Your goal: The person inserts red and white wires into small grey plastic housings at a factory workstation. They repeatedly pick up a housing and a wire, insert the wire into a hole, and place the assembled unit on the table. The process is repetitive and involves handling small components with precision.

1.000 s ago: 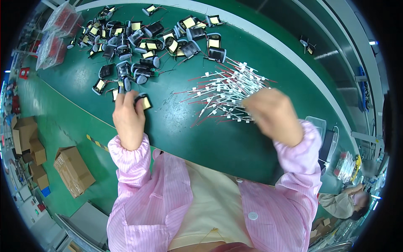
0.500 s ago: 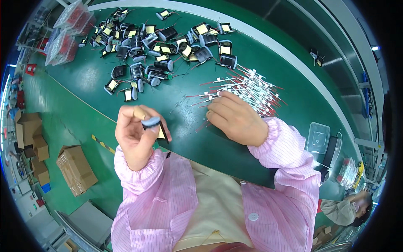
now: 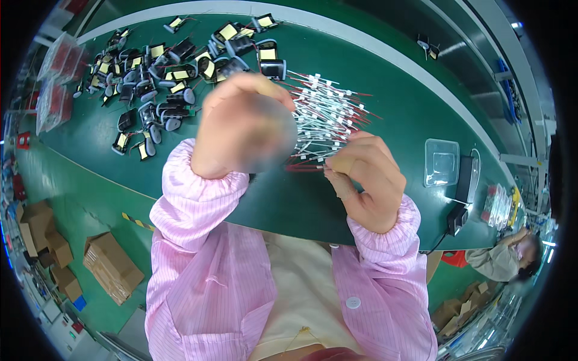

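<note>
My left hand (image 3: pixel 226 123), raised over the table and smeared by motion, is closed around a blurred dark-and-grey part; half a second ago this was a black housing with a grey rounded end and a yellow pad. My right hand (image 3: pixel 373 180) pinches the end of a thin red wire lead with a small white connector (image 3: pixel 322 166) between thumb and fingertips. Just beyond it lies a heap of red and white wire leads (image 3: pixel 328 108) with white connectors. The left hand hides part of the pile of black housings (image 3: pixel 144 87) at the far left.
The green table (image 3: pixel 289 210) has a pale raised far edge. At the right sit a clear plastic tray (image 3: pixel 441 162), a black adapter (image 3: pixel 457 219) and bagged items (image 3: pixel 497 204). Clear boxes (image 3: pixel 57 108) stand far left; cartons (image 3: pixel 111 268) lie on the floor. Another person (image 3: pixel 503 259) sits at far right.
My left hand has risen and moved right and away from me with the part. My right hand has turned and drawn a wire lead to the heap's near edge. The view has shifted.
</note>
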Tool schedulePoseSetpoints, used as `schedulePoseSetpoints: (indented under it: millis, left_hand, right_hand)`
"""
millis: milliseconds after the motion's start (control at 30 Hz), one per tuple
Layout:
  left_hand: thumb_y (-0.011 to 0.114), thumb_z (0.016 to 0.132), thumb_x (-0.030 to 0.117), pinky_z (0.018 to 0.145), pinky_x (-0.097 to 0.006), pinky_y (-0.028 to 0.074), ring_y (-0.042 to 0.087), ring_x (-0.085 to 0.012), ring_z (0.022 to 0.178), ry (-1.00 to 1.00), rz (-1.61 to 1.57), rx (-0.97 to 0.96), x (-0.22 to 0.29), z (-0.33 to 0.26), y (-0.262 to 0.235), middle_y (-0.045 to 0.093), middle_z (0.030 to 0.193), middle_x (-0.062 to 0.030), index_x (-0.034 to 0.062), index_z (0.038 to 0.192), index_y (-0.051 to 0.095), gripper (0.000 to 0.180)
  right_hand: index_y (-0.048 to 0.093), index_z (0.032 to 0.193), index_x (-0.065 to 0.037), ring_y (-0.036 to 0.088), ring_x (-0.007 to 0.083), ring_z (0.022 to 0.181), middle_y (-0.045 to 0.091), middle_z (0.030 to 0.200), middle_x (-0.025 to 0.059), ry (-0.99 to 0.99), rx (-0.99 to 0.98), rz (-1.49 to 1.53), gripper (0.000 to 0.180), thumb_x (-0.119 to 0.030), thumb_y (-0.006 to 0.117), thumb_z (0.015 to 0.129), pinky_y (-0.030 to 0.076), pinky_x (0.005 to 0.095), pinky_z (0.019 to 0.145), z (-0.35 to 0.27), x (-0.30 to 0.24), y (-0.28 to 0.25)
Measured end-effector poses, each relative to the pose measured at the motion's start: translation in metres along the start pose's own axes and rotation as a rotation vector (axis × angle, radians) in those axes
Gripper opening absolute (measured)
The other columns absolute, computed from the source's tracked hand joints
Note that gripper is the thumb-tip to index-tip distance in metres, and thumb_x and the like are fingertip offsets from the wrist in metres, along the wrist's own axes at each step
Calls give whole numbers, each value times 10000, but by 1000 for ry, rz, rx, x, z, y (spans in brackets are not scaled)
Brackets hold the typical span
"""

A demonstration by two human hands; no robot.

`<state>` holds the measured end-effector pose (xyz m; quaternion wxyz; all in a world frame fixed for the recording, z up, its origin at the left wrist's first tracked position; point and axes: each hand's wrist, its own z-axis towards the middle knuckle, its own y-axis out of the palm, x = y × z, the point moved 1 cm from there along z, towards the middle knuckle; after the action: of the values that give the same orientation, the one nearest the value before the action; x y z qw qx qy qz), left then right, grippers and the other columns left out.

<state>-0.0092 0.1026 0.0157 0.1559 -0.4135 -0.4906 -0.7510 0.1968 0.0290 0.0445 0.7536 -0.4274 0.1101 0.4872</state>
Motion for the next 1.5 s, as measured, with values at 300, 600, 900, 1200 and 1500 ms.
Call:
schedulePoseSetpoints:
  millis: [300, 600, 900, 1200, 1500]
  left_hand:
    - [620, 888, 54, 628, -259, 534, 615, -151, 775, -399, 405, -234, -28, -5, 20, 583, 1065, -144, -40, 856, 666, 109]
    - [662, 862, 35, 612, -235, 506, 590, -124, 754, -392, 545, -203, -30, -5, 22, 588, 1061, -133, -29, 819, 682, 80]
    - [624, 891, 60, 637, -250, 504, 588, -134, 747, -384, 708, -295, -34, -6, 18, 571, 1091, -128, -40, 884, 680, 115]
    - [592, 871, 20, 616, -245, 523, 620, -156, 731, -407, 496, -276, -28, -5, 21, 588, 1054, -165, -39, 905, 701, 129]
    - [614, 835, -12, 583, -238, 518, 624, -148, 798, -264, 446, -124, -27, -6, 23, 615, 1004, -118, -30, 903, 713, 122]
  right_hand:
    - [664, 807, -28, 575, 249, 741, 607, 807, 59, -45, -17, -128, 192, -26, 715, 623, 467, 373, 711, -13, 19, 1]
    - [646, 811, -12, 568, 241, 744, 606, 812, 60, -93, -23, -179, 204, -63, 676, 616, 482, 380, 716, -18, 23, 5]
    - [637, 803, 4, 577, 221, 743, 610, 826, 76, -123, -69, -285, 226, -62, 679, 591, 501, 388, 725, -21, 18, 8]
    - [661, 794, -22, 571, 231, 733, 629, 799, 51, -63, -36, -150, 218, -65, 683, 582, 485, 378, 690, -15, 23, -8]
    - [611, 1103, -55, 574, 235, 921, 576, 1111, 94, 291, 223, -260, 476, 28, 763, 660, 457, 332, 832, -18, 22, -9]
